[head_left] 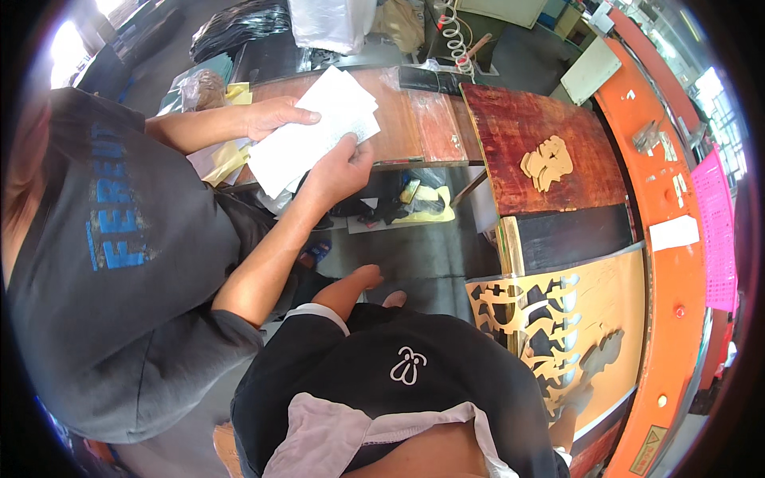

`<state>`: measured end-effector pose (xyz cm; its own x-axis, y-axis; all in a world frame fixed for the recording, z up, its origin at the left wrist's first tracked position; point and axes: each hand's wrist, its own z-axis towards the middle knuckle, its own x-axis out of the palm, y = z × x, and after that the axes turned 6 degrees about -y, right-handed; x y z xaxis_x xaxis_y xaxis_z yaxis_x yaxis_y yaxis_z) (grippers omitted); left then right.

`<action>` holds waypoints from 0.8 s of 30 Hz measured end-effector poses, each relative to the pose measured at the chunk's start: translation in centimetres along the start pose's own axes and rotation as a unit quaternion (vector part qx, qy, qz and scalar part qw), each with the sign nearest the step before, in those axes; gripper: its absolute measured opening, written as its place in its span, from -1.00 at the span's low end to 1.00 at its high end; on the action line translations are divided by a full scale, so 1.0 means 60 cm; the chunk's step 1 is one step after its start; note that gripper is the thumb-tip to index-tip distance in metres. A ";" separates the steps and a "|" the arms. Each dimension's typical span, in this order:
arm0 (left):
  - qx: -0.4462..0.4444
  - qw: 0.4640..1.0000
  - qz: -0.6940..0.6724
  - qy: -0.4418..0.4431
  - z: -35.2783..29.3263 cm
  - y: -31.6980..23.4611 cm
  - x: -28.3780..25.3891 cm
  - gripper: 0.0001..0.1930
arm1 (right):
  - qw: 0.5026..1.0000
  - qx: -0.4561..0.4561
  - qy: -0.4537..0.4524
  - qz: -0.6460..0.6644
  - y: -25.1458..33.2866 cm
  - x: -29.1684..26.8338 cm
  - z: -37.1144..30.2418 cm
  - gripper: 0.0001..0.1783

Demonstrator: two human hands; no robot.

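Observation:
My right hand point(575, 397), in what looks like a grey glove, is partly blurred at the lower right. It grips the lower end of a dark grey piece with a jagged outline point(603, 353), held over a tan sheet point(613, 299). Rows of shaped holes run down the sheet's left side. My left arm comes out of a black sleeve with a white cuff; what shows of my left hand point(365, 277) lies in front of my body, its fingers hidden. A stack of tan cut-out pieces point(547, 163) rests on a reddish-brown board point(586, 131) beyond the sheet.
To my left, a person in a dark shirt point(151, 199) holds white papers point(319, 127) in both hands over a wooden bench point(390, 131). An orange machine beam point(665, 263) borders the right side, with a pink basket point(715, 231) behind. A coiled hose point(454, 40) hangs at the back.

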<state>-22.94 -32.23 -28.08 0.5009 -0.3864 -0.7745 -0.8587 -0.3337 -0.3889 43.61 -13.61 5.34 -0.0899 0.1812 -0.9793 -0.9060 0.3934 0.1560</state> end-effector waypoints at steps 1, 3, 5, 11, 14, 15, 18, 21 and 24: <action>0.023 1.000 0.015 0.001 0.001 -0.006 -0.010 -0.73 | 1.000 -0.002 0.001 0.014 0.006 -0.003 -0.002 -0.62; 0.020 0.999 0.024 0.040 0.004 -0.007 -0.021 -0.73 | 1.000 0.013 -0.005 -0.010 0.017 -0.005 -0.007 -0.63; -0.012 0.995 0.023 0.100 0.006 0.004 -0.020 -0.59 | 1.000 0.024 -0.011 -0.008 0.023 -0.003 -0.010 -0.63; -0.097 0.995 -0.032 -0.015 -0.047 0.040 -0.030 -0.74 | 0.998 0.041 -0.031 0.028 0.009 0.011 -0.003 -0.65; -0.096 0.994 -0.057 0.002 -0.078 0.027 -0.060 -0.72 | 0.998 0.031 -0.048 0.028 -0.002 0.019 -0.001 -0.65; -0.085 0.996 -0.040 0.007 -0.083 0.022 -0.068 -0.72 | 0.998 0.024 -0.052 0.018 -0.006 0.023 -0.002 -0.66; -0.055 0.998 -0.019 0.024 -0.079 0.015 -0.071 -0.68 | 0.998 0.030 -0.056 0.012 -0.022 0.039 0.000 -0.66; -0.062 0.996 -0.044 0.044 -0.055 0.020 -0.049 -0.61 | 1.000 0.008 -0.025 -0.007 -0.050 0.040 0.023 -0.69; -0.069 0.995 -0.071 0.006 -0.043 0.029 -0.028 -0.61 | 0.893 -0.218 0.120 -0.375 -0.066 -0.003 0.079 -0.71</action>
<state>-25.02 -34.37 -26.19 0.6187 -0.3358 -0.7103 -0.7558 -0.5011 -0.4215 49.19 -10.94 5.48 0.5706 -0.2060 -0.7950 -0.8192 -0.0743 -0.5687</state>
